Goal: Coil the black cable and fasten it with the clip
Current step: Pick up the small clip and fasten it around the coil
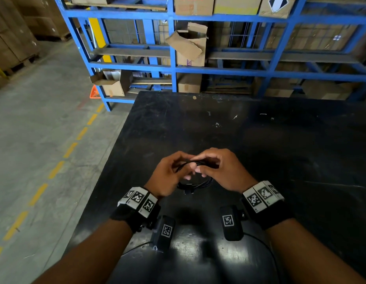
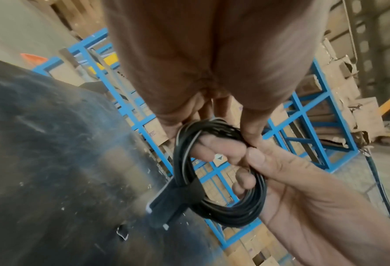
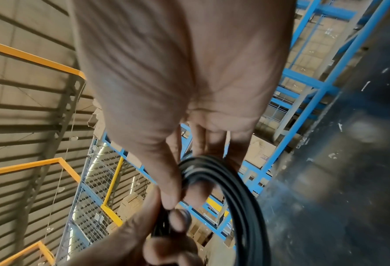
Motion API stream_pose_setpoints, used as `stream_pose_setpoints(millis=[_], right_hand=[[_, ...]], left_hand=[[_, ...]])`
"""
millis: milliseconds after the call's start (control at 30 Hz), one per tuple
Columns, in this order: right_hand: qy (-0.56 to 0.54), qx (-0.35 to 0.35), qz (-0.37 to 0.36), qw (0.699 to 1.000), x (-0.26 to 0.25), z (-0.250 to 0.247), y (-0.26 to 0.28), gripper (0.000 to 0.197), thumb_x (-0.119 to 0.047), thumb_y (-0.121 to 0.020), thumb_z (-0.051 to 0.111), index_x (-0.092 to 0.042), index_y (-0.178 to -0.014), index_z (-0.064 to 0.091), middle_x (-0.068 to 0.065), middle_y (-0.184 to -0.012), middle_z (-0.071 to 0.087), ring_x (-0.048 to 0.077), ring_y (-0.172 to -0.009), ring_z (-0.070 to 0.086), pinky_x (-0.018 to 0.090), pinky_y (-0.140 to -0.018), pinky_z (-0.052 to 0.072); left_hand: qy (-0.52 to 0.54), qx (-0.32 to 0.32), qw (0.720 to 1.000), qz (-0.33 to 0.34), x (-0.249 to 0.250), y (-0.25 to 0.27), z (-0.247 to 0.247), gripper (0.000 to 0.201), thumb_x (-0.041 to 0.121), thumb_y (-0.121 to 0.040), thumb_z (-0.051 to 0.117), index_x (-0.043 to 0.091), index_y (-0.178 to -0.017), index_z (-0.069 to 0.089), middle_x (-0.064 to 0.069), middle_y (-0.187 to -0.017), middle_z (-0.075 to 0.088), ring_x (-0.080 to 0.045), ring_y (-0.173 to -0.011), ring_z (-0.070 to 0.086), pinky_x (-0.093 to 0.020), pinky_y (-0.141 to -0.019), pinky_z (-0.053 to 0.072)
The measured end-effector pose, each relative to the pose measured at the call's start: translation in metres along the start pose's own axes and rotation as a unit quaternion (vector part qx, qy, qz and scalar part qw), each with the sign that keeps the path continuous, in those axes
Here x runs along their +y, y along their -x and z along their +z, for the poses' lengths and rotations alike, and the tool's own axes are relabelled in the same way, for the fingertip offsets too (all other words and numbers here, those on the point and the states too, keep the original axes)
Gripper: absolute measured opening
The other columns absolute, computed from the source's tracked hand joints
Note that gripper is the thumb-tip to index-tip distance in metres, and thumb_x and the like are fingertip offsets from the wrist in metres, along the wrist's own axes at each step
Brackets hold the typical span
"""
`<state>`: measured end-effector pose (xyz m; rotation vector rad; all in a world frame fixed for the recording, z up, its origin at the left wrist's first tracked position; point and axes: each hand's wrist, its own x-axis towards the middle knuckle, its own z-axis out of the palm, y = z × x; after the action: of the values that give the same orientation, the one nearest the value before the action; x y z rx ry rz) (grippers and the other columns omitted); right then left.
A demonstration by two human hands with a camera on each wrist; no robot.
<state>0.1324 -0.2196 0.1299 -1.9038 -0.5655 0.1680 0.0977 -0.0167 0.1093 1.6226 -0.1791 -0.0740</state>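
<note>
Head view shows both hands, left hand (image 1: 169, 174) and right hand (image 1: 221, 169), pinching the coiled cable (image 2: 221, 180) above the table (image 1: 259, 140), probably to keep its loops bunched while the strap-like clip (image 2: 180, 196) wraps one side.

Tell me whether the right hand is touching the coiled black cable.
Touching. The left wrist view shows the right hand with its fingers curled through the loops of the black cable; the left hand pinches the same coil from above.
</note>
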Motion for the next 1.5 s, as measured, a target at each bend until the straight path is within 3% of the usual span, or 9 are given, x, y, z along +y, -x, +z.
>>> stream_pose_setpoints(millis=[133,300,433,600,800,900,1267,1433,1500], right_hand=[[-0.074,0.072,0.014,0.995,0.011,0.016,0.006,0.046,-0.009,-0.076,0.088,-0.013,-0.117,0.066,0.004,-0.11,0.074,0.017,-0.104,0.075,0.033,-0.092,0.061],[-0.255,0.228,0.126,0.931,0.026,0.031,0.016,0.031,0.009,-0.079,0.081,0.009,-0.106,0.065,0.023,-0.098,0.077,0.022,-0.081,0.077,0.026,-0.071,0.063],[-0.27,0.203,0.143,0.93,0.044,0.043,0.028,0.026,0.013,-0.076,0.081,0.014,-0.098,0.067,0.021,-0.09,0.079,0.024,-0.072,0.077,0.032,-0.071,0.066],[-0.2,0.13,0.203,0.95,0.088,0.038,0.032,0.027,-0.008,-0.08,0.086,-0.011,-0.104,0.074,0.004,-0.089,0.081,0.012,-0.083,0.077,0.02,-0.076,0.059],[-0.052,0.192,0.329,0.923,0.194,0.001,-0.005,0.012,0.001,-0.091,0.07,0.012,-0.095,0.069,0.005,-0.07,0.072,0.006,-0.047,0.068,0.018,-0.051,0.05],[-0.006,0.223,0.37,0.902,0.234,-0.009,-0.041,0.013,-0.01,-0.087,0.075,0.001,-0.091,0.072,0.008,-0.072,0.077,0.026,-0.059,0.074,0.026,-0.059,0.052],[0.019,0.212,0.459,0.863,0.318,0.015,-0.132,0.035,-0.033,-0.077,0.08,-0.012,-0.105,0.077,0.011,-0.104,0.081,0.032,-0.104,0.077,0.042,-0.097,0.06],[-0.008,0.207,0.434,0.877,0.279,0.012,-0.121,0.012,-0.005,-0.091,0.071,-0.003,-0.102,0.075,0.013,-0.093,0.077,0.015,-0.059,0.07,0.011,-0.046,0.054],[-0.048,0.213,0.369,0.903,0.252,0.01,-0.106,0.006,0.002,-0.092,0.068,0.001,-0.098,0.07,0.02,-0.089,0.076,0.011,-0.054,0.072,0.014,-0.048,0.057]], left_hand=[[0.041,0.067,0.997,0.007,-0.006,-0.006,0.004,0.02,0.01,-0.097,0.066,-0.004,-0.112,0.07,-0.004,-0.087,0.075,-0.008,-0.074,0.067,-0.022,-0.066,0.052],[0.121,0.076,0.989,-0.036,-0.021,-0.007,0.006,0.017,0.009,-0.095,0.068,-0.001,-0.108,0.069,-0.004,-0.074,0.07,-0.008,-0.055,0.058,-0.022,-0.059,0.05],[0.131,0.071,0.985,-0.082,-0.042,0.001,0.007,0.02,0.007,-0.095,0.066,-0.007,-0.109,0.068,-0.009,-0.073,0.068,-0.011,-0.05,0.051,-0.024,-0.055,0.047],[0.124,0.109,0.98,-0.114,-0.071,0.007,0.005,0.018,0.003,-0.097,0.062,-0.012,-0.108,0.066,-0.008,-0.071,0.064,-0.005,-0.054,0.053,-0.021,-0.055,0.044],[0.107,0.142,0.97,-0.166,-0.105,0.009,-0.006,0.021,0.016,-0.092,0.069,-0.001,-0.104,0.07,-0.006,-0.071,0.066,-0.012,-0.054,0.05,-0.023,-0.056,0.044],[0.101,0.167,0.963,-0.187,-0.12,0.007,-0.006,0.022,0.02,-0.091,0.069,0.002,-0.102,0.07,-0.003,-0.068,0.067,-0.01,-0.052,0.05,-0.026,-0.058,0.043],[0.118,0.205,0.952,-0.195,-0.148,0.0,0.004,0.013,0.008,-0.095,0.064,0.0,-0.104,0.07,-0.001,-0.068,0.068,-0.007,-0.048,0.049,-0.02,-0.054,0.045],[0.119,0.212,0.95,-0.196,-0.146,-0.005,0.005,0.011,0.006,-0.099,0.06,0.003,-0.104,0.069,0.003,-0.067,0.068,-0.005,-0.048,0.048,-0.015,-0.051,0.041],[0.124,0.215,0.949,-0.192,-0.143,-0.007,0.002,0.011,0.007,-0.099,0.06,0.006,-0.103,0.07,0.003,-0.068,0.069,-0.005,-0.049,0.048,-0.015,-0.051,0.041]])
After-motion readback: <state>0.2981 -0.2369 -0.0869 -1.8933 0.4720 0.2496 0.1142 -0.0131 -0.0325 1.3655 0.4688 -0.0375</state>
